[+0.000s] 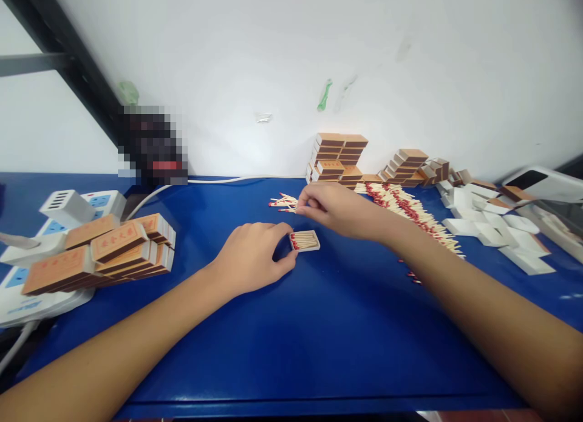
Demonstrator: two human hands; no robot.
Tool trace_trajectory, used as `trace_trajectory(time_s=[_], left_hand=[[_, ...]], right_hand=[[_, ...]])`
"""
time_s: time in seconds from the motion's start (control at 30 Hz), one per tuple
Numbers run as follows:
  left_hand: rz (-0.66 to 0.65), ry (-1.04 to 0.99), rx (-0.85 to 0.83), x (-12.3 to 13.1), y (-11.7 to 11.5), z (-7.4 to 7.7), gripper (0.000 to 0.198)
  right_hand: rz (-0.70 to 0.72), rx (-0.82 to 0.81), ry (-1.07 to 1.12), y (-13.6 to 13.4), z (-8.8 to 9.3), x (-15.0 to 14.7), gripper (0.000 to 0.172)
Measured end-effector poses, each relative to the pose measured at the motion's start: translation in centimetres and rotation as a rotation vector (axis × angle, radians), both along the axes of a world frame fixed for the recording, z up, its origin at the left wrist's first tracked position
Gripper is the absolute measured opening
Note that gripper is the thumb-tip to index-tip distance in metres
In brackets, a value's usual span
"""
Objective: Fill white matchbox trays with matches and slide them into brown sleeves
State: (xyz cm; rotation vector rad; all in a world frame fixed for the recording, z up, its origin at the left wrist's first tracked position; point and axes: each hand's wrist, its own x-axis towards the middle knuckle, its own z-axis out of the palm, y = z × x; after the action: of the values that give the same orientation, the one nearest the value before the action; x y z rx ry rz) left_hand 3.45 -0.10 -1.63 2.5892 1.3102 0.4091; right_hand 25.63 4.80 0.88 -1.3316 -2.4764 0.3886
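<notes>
My left hand (252, 258) rests on the blue table with its thumb and index finger around the left end of a small white matchbox tray (311, 248). Inside that tray lies a layer of matches (304, 240), red heads toward the left hand. Just beyond it, my right hand (334, 209) is closed in a pinch at the ends of a small loose pile of matches (283, 201). The matches run up to its fingertips; how many are gripped is hidden. A long heap of matches (410, 212) spreads behind and right of the right forearm.
Matchboxes (341, 149) are stacked against the wall, with another stepped stack (407, 164) beside them. Empty white trays (496, 221) lie jumbled at the right. On the left, more matchboxes (121, 243) lean on a white power strip (68, 300). A white cable (228, 180) runs along the wall.
</notes>
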Motion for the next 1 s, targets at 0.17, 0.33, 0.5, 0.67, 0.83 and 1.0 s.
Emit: trace_trajectory(time_s=[0.17,0.33,0.5,0.67,0.83,1.0], left_hand=[[0.032,-0.004,-0.001,-0.1,0.2,0.1,0.029],[0.036,0.007,-0.003,-0.1,0.4,0.2,0.028],[0.031,0.016,-0.016,-0.2,0.3,0.2,0.031],[0.022,0.025,-0.016,-0.1,0.1,0.1,0.031],[0.009,0.031,-0.007,0.0,0.0,0.1,0.030],[0.007,0.035,0.009,-0.1,0.0,0.1,0.029]], right_hand=[[0.036,-0.095,-0.009,-2.5,0.6,1.0,0.016],[0.096,-0.075,-0.008,-3.0,-0.5,0.6,0.015],[-0.082,0.009,0.122,-1.1,-1.1,-0.1,0.015],[-0.235,0.046,0.110,1.3,-2.8,-1.3,0.016],[-0.216,0.027,0.045,1.7,-3.6,-1.7,0.014],[-0.172,0.025,-0.014,1.6,-3.7,-1.3,0.014]])
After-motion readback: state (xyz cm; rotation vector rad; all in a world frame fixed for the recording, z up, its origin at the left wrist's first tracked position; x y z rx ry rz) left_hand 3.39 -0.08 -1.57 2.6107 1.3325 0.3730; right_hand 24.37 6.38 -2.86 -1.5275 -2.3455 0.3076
